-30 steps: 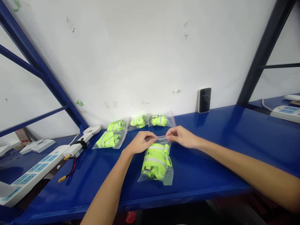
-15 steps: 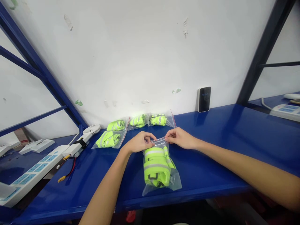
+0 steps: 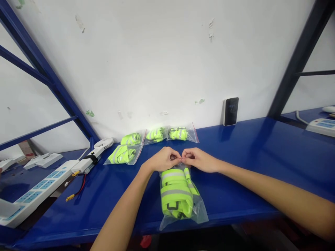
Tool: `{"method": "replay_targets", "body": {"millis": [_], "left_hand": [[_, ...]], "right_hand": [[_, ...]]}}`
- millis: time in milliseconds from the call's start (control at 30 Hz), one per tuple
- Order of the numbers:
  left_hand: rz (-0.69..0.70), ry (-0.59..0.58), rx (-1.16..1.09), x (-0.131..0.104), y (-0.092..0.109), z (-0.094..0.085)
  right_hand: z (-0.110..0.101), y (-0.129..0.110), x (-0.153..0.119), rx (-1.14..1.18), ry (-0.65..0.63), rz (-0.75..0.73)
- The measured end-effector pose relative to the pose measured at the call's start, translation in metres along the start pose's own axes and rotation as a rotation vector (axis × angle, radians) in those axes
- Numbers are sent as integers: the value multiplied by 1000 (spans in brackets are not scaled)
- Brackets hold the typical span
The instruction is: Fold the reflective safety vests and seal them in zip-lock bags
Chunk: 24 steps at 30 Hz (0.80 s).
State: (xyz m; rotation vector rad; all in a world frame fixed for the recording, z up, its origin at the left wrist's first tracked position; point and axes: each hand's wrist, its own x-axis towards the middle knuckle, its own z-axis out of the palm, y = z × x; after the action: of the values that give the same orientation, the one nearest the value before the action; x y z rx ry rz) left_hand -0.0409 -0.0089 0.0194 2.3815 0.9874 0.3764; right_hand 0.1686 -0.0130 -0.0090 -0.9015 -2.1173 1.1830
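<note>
A clear zip-lock bag [image 3: 200,211] lies at the front of the blue table, its top edge toward the wall. Inside it is a folded neon-yellow reflective vest [image 3: 176,195] with grey stripes and a black buckle-like loop. My left hand [image 3: 164,158] pinches the bag's top edge between thumb and finger. Right beside it, my right hand [image 3: 199,159] pinches the same edge, the fingertips of both hands almost touching. A bit of the red seal line shows between them; the rest of the bag's mouth is hidden by the fingers.
Several more bagged yellow vests [image 3: 121,154] lie along the wall. At the left are a white power strip [image 3: 44,188], a small white fan [image 3: 104,143] and a yellow-tipped cable [image 3: 78,190]. A black-faced device [image 3: 231,111] leans on the wall at the back right.
My hands have come together at the bag's top edge, where they were apart before. The whole view has shifted slightly.
</note>
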Motion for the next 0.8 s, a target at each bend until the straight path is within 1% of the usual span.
{"method": "replay_targets", "body": {"millis": [100,200,300,433,567,800], "left_hand": [[-6,54,5,-1,-1,1],[-28,89,-43,-2,-3,0],[-1,103,-28,-4,-2,-3],[17,113,18,-6,2,-4],[11,107,38,-6,3,-3],[-7,104,46,-5,1,-1]], "right_hand": [[1,0,-1,-110,45,-83],[0,0,-1,-183,97,-108],[-1,-1,-2,-207,123,-81],[-3,0,-4,-139,74,-29],[-4,2,-4,-101,70,-43],[1,-3,-4,-151,116,-35]]}}
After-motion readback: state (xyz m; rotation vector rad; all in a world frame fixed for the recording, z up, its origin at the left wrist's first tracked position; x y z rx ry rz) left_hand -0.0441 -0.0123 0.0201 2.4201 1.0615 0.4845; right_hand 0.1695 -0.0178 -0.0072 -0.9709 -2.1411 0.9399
